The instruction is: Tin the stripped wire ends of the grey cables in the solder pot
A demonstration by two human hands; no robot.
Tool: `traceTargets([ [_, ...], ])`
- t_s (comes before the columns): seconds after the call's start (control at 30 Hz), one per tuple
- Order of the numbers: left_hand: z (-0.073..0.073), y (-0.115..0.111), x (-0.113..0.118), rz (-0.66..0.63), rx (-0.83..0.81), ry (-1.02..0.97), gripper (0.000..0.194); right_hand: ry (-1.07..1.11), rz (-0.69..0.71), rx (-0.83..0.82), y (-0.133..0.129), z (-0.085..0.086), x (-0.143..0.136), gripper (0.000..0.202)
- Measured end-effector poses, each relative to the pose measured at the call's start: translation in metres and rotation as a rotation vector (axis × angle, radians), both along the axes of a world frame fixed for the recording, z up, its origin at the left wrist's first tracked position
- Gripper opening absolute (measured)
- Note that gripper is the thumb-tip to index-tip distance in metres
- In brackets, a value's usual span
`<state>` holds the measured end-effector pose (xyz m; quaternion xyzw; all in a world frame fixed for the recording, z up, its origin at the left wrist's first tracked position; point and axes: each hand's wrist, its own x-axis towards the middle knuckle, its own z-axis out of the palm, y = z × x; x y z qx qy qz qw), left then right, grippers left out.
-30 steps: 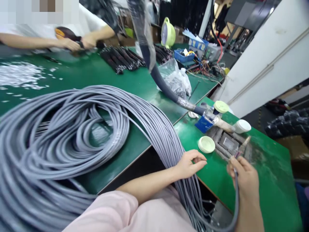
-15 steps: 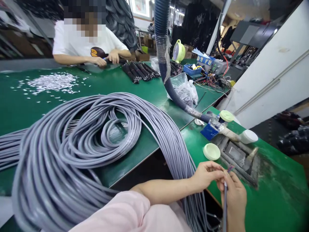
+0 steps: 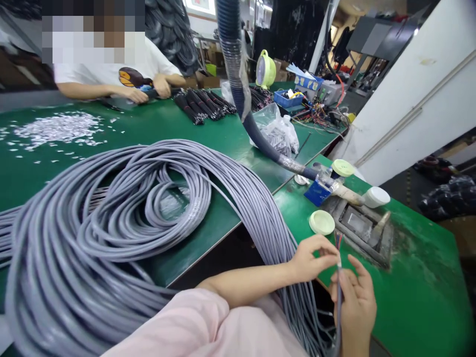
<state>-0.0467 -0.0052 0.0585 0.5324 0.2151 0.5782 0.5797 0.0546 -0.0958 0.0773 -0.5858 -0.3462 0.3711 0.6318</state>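
Right hand (image 3: 355, 302) clenched around a grey cable (image 3: 338, 292) just below its stripped end; left hand (image 3: 310, 258) pinches the thin, limp wires (image 3: 337, 241). Cable looks light, pliable.

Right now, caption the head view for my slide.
Both hands, left hand and right hand, pinch the stripped end of a grey cable beside a large grey cable coil.
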Motion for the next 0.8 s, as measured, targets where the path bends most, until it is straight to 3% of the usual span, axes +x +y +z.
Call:
traceTargets([
  [0.07, -0.001, -0.005, 0.002, -0.095, -0.244, -0.095, 0.039, -0.011, -0.017, 0.020, 0.000, 0.003, -0.005, 0.048],
  [0.13, -0.004, -0.009, 0.002, -0.300, -0.424, -0.139, 0.047, -0.022, -0.013, 0.016, -0.001, 0.005, -0.008, 0.047],
  [0.2, -0.007, -0.012, 0.000, -0.516, -0.538, -0.154, 0.049, -0.051, 0.002, -0.015, -0.002, 0.004, -0.008, 0.044],
  [0.27, -0.009, -0.015, -0.003, -0.606, -0.615, -0.168, 0.050, -0.140, 0.038, -0.067, -0.004, 0.003, -0.004, 0.040],
  [0.37, -0.010, -0.017, -0.010, -0.617, -0.668, -0.160, 0.047, -0.367, 0.079, -0.104, -0.004, 0.008, 0.011, 0.025],
  [0.47, -0.008, -0.019, -0.016, -0.715, -0.672, -0.097, 0.049, -0.474, 0.189, -0.094, 0.004, 0.014, 0.030, 0.017],
  [0.6, -0.003, -0.022, -0.020, -0.815, -0.625, -0.035, 0.049, -0.307, 0.418, -0.078, 0.022, 0.018, 0.045, 0.018],
  [0.8, -0.007, -0.026, -0.026, -1.008, -0.653, -0.055, 0.051, -0.090, 0.671, -0.010, 0.042, 0.020, 0.038, 0.016],
])
